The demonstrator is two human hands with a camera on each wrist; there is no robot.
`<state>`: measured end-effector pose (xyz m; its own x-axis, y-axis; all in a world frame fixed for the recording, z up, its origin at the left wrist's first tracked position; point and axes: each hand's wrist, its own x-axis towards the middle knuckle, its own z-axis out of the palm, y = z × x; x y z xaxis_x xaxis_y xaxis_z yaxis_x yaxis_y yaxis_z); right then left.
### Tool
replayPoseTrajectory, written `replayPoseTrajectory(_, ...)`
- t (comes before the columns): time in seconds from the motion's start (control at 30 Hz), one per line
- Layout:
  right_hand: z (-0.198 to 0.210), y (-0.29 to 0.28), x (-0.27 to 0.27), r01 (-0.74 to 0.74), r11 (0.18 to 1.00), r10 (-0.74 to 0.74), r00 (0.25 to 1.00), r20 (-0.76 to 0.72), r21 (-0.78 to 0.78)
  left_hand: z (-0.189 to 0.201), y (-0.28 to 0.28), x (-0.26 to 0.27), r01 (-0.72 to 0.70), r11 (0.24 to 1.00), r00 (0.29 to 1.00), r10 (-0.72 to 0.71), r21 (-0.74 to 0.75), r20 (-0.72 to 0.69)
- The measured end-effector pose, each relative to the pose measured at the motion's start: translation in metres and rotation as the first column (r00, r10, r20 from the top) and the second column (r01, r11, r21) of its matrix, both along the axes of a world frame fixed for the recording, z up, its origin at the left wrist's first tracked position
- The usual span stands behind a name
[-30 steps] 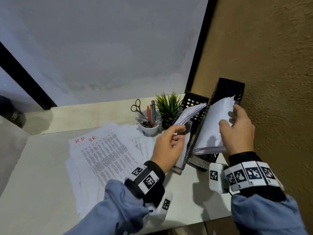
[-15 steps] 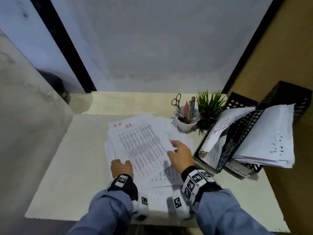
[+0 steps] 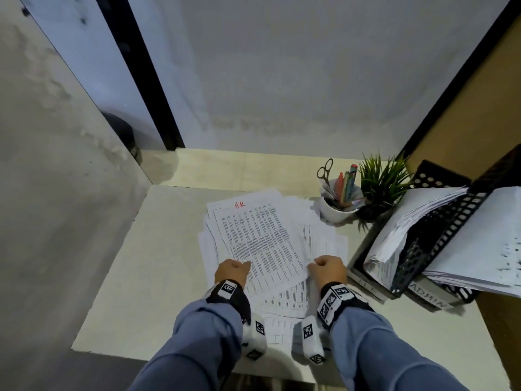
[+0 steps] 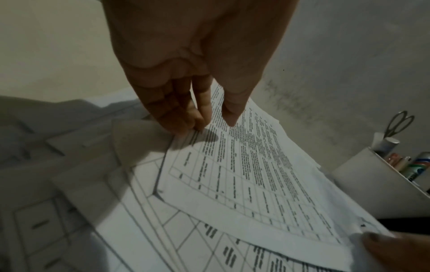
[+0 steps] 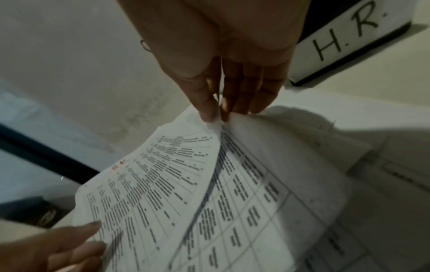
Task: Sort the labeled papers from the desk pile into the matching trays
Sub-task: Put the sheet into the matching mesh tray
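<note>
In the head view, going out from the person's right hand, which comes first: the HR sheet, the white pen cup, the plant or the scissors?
From the right hand:
1. HR sheet, pinched at its near right corner by that hand's fingers.
2. White pen cup, farther back and slightly right.
3. Plant and scissors, both at the back; too close to call.

Matt white printed paper sheets (image 3: 262, 244) lie on a smooth, pale matt desk (image 3: 146, 263), beside black perforated trays (image 3: 439, 235), a glossy white cup (image 3: 335, 211) and metal scissors (image 3: 325, 170).
</note>
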<state>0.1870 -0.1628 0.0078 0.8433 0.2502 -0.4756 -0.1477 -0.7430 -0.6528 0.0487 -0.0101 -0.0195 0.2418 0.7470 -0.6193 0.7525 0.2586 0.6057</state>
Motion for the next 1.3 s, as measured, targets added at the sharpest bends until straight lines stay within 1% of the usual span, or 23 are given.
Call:
replayPoseTrajectory(0.07,0.008,0.001,-0.004,-0.021,0.999,0.019,0.999,0.050,0.032,-0.002,0.003,-0.002,0.007,1.000,1.000,-0.007,0.016,-0.029)
replayPoseTrajectory(0.1,0.013,0.002,-0.007,-0.031,0.995,0.027,0.998,0.049,0.093,-0.004,0.004,-0.003,-0.019,1.000,0.999,0.020,0.021,-0.030)
replayPoseTrajectory(0.13,0.017,0.002,-0.010,-0.029,0.981,0.023,0.999,0.032,0.193,-0.005,0.005,-0.004,-0.062,0.998,0.998,0.063,0.013,-0.022)
replayPoseTrajectory(0.17,0.021,0.001,-0.013,0.016,0.956,-0.006,0.999,-0.036,0.294,-0.004,0.006,-0.004,-0.112,0.994,0.994,0.112,0.009,0.001)
replayPoseTrajectory(0.2,0.025,-0.001,-0.016,0.095,0.919,-0.048,0.990,-0.130,0.384,-0.006,0.007,-0.004,-0.156,0.988,0.987,0.156,-0.008,0.033)
replayPoseTrajectory(0.23,0.028,-0.003,-0.020,0.183,0.874,-0.077,0.967,-0.244,0.450,-0.006,0.009,-0.004,-0.186,0.982,0.980,0.187,-0.023,0.073)
replayPoseTrajectory(0.27,0.029,-0.007,-0.024,0.257,0.842,-0.087,0.932,-0.351,0.475,-0.006,0.010,-0.003,-0.206,0.977,0.971,0.211,-0.058,0.114)
replayPoseTrajectory(0.33,0.028,-0.015,-0.030,0.349,0.798,-0.068,0.862,-0.503,0.491,-0.007,0.013,0.000,-0.192,0.974,0.957,0.214,-0.123,0.197)
replayPoseTrajectory(0.4,0.019,-0.025,-0.031,0.437,0.757,-0.074,0.796,-0.600,0.486,-0.008,0.017,0.001,-0.179,0.965,0.936,0.227,-0.191,0.271)
replayPoseTrajectory(0.47,0.013,-0.033,-0.031,0.503,0.729,-0.084,0.739,-0.668,0.465,-0.010,0.022,0.001,-0.201,0.947,0.905,0.278,-0.252,0.322)
replayPoseTrajectory(0.53,0.009,-0.041,-0.029,0.560,0.692,-0.073,0.682,-0.728,0.455,-0.005,0.027,0.000,-0.166,0.949,0.896,0.260,-0.270,0.361)
replayPoseTrajectory(0.6,0.005,-0.049,-0.026,0.595,0.667,-0.052,0.636,-0.770,0.447,0.001,0.030,-0.002,-0.135,0.950,0.892,0.240,-0.280,0.383)
replayPoseTrajectory(0.67,0.003,-0.054,-0.023,0.605,0.665,-0.034,0.611,-0.791,0.439,0.003,0.032,-0.002,-0.125,0.934,0.859,0.270,-0.333,0.436)
replayPoseTrajectory(0.73,0.006,-0.057,-0.023,0.578,0.690,-0.030,0.624,-0.781,0.436,0.001,0.033,-0.001,-0.129,0.921,0.834,0.301,-0.368,0.462)
replayPoseTrajectory(0.8,0.009,-0.058,-0.023,0.557,0.716,-0.054,0.646,-0.762,0.422,0.001,0.034,-0.001,-0.158,0.915,0.823,0.329,-0.370,0.463)
replayPoseTrajectory(0.87,0.012,-0.057,-0.023,0.542,0.730,-0.070,0.666,-0.743,0.417,0.001,0.033,0.001,-0.196,0.927,0.825,0.332,-0.320,0.457)
replayPoseTrajectory(0.9,0.014,-0.056,-0.022,0.530,0.741,-0.079,0.678,-0.731,0.412,0.003,0.032,0.001,-0.222,0.926,0.812,0.348,-0.304,0.468)
replayPoseTrajectory(0.97,0.015,-0.054,-0.020,0.484,0.788,-0.125,0.731,-0.671,0.381,0.008,0.032,0.002,-0.232,0.919,0.780,0.372,-0.319,0.504)
replayPoseTrajectory(1.0,0.017,-0.053,-0.019,0.458,0.813,-0.148,0.760,-0.632,0.360,0.009,0.032,0.003,-0.200,0.928,0.782,0.345,-0.315,0.519)
replayPoseTrajectory(1.03,0.018,-0.052,-0.018,0.437,0.828,-0.155,0.781,-0.605,0.352,0.012,0.031,0.003,-0.145,0.947,0.799,0.283,-0.288,0.530)
replayPoseTrajectory(1.1,0.019,-0.047,-0.014,0.426,0.823,-0.134,0.788,-0.601,0.376,0.017,0.029,0.003,-0.021,0.977,0.834,0.133,-0.210,0.536)
replayPoseTrajectory(1.2,0.032,-0.037,-0.007,0.383,0.824,-0.077,0.805,-0.588,0.418,0.028,0.023,0.005,0.103,0.978,0.881,-0.004,-0.184,0.474)
replayPoseTrajectory(1.3,0.045,-0.025,-0.002,0.371,0.817,-0.077,0.829,-0.554,0.442,0.042,0.017,0.013,0.217,0.960,0.886,-0.118,-0.176,0.448)
